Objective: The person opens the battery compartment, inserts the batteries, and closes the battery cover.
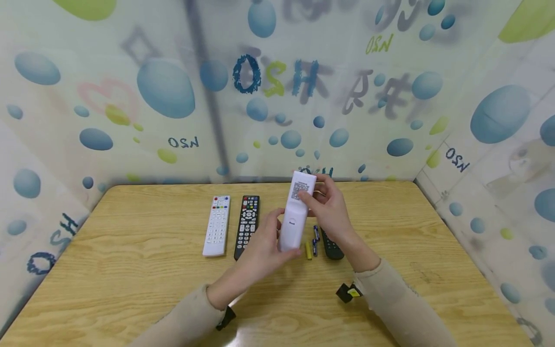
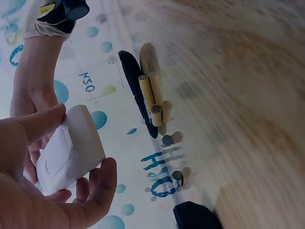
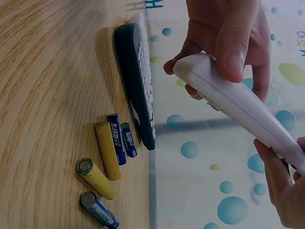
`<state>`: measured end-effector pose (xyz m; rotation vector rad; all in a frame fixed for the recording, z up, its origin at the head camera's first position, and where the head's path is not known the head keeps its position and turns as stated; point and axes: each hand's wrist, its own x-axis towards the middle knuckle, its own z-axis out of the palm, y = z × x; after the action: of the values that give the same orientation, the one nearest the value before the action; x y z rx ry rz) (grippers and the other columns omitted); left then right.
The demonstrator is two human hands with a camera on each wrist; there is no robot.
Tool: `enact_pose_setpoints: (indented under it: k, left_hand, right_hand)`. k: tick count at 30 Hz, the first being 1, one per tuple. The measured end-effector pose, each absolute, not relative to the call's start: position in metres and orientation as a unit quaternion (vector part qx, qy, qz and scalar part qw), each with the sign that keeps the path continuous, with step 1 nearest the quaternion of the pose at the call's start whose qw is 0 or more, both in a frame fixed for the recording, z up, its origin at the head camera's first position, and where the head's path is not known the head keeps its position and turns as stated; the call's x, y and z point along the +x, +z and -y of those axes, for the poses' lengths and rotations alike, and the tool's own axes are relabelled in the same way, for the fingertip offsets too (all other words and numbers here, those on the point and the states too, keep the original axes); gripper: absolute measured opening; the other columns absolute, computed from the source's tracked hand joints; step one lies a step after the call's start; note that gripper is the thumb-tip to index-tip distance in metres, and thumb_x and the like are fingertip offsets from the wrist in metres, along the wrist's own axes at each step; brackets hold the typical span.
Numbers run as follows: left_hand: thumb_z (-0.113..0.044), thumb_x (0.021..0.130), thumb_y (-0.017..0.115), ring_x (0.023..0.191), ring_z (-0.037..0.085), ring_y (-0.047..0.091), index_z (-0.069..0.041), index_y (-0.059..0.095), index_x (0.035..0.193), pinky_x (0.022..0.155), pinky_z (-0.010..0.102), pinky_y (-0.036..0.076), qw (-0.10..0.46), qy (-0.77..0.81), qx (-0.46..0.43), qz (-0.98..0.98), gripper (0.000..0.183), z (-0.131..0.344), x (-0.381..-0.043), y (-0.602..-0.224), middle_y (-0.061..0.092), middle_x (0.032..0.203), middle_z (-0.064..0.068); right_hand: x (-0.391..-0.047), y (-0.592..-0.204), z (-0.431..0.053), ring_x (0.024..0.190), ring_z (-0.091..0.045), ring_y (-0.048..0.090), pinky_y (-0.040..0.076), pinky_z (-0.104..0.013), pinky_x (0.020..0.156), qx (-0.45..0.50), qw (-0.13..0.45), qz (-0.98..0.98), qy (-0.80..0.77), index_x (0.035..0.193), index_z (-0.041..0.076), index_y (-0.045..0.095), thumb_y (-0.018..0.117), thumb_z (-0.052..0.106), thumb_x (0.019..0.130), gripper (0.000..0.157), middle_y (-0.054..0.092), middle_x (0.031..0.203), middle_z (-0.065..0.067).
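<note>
A white remote control [image 1: 295, 212] is held up over the table, its back with a printed square code facing the head camera. My left hand [image 1: 265, 246] grips its lower end, the thumb at the bottom edge. Near the upper end my right hand [image 1: 331, 212] holds it, thumb on the printed code and fingers behind. In the left wrist view the left fingers curl round the remote's thick end [image 2: 78, 148]. The right wrist view shows the remote [image 3: 233, 102] side-on, with the left hand [image 3: 238, 43] above and the right hand [image 3: 290, 195] at the right edge.
Another white remote [image 1: 217, 226] and a black remote [image 1: 248, 221] lie on the wooden table [image 1: 130, 250] to the left. Beneath the right hand lies a dark remote [image 1: 333, 248]. Several loose batteries, such as a yellow battery [image 3: 95, 178] and a blue battery [image 3: 99, 210], lie nearby.
</note>
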<state>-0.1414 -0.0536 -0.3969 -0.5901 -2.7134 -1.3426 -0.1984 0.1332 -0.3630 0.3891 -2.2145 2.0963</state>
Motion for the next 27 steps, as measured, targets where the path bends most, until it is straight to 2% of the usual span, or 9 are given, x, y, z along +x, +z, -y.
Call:
enact_pose_setpoints:
  k: [3,10,18,23,27]
  left_hand:
    - [-0.023,0.079,0.092,0.093,0.017,0.055,-0.003,0.031,0.154,0.077,0.034,0.054,0.029,-0.434,-0.187,0.881,0.098,0.0530,-0.1411,-0.3974,0.051,0.116,0.008]
    - [-0.020,0.081,0.090,0.095,0.017,0.056,-0.004,0.032,0.154,0.077,0.035,0.054,0.020,-0.444,-0.181,0.877,0.095,0.0532,-0.1408,-0.3974,0.052,0.116,0.007]
    - [-0.016,0.082,0.087,0.096,0.018,0.057,-0.003,0.032,0.154,0.074,0.033,0.055,-0.001,-0.466,-0.184,0.865,0.091,0.0552,-0.1402,-0.3968,0.055,0.115,0.006]
    - [-0.015,0.084,0.085,0.098,0.019,0.058,-0.001,0.030,0.157,0.073,0.031,0.057,-0.015,-0.488,-0.194,0.851,0.092,0.0568,-0.1416,-0.3973,0.056,0.117,0.008]
    - [-0.012,0.085,0.083,0.101,0.021,0.060,-0.002,0.030,0.157,0.075,0.031,0.058,-0.033,-0.513,-0.194,0.836,0.090,0.0575,-0.1430,-0.3973,0.057,0.119,0.009]
  right_hand:
    - [-0.1980,-0.3629,-0.1332,0.107,-0.036,0.065,0.062,-0.042,0.075,0.128,0.034,0.720,0.681,0.143,0.006,0.044,0.066,0.012,0.102,0.047,0.059,0.127,-0.021]
    - [-0.1984,-0.3647,-0.1330,0.107,-0.036,0.065,0.060,-0.055,0.080,0.133,0.030,0.723,0.678,0.147,0.008,0.043,0.069,0.014,0.101,0.053,0.058,0.128,-0.020]
    - [-0.1977,-0.3667,-0.1341,0.108,-0.034,0.065,0.061,-0.048,0.078,0.148,0.026,0.730,0.667,0.147,0.008,0.046,0.070,0.017,0.100,0.053,0.060,0.127,-0.020]
    - [-0.1970,-0.3666,-0.1360,0.109,-0.034,0.064,0.061,-0.048,0.080,0.169,0.021,0.724,0.669,0.146,0.006,0.048,0.066,0.016,0.102,0.048,0.060,0.126,-0.021]
    - [-0.1971,-0.3677,-0.1368,0.113,-0.033,0.061,0.060,-0.043,0.083,0.185,0.018,0.724,0.664,0.145,0.002,0.048,0.064,0.012,0.102,0.047,0.059,0.128,-0.021]
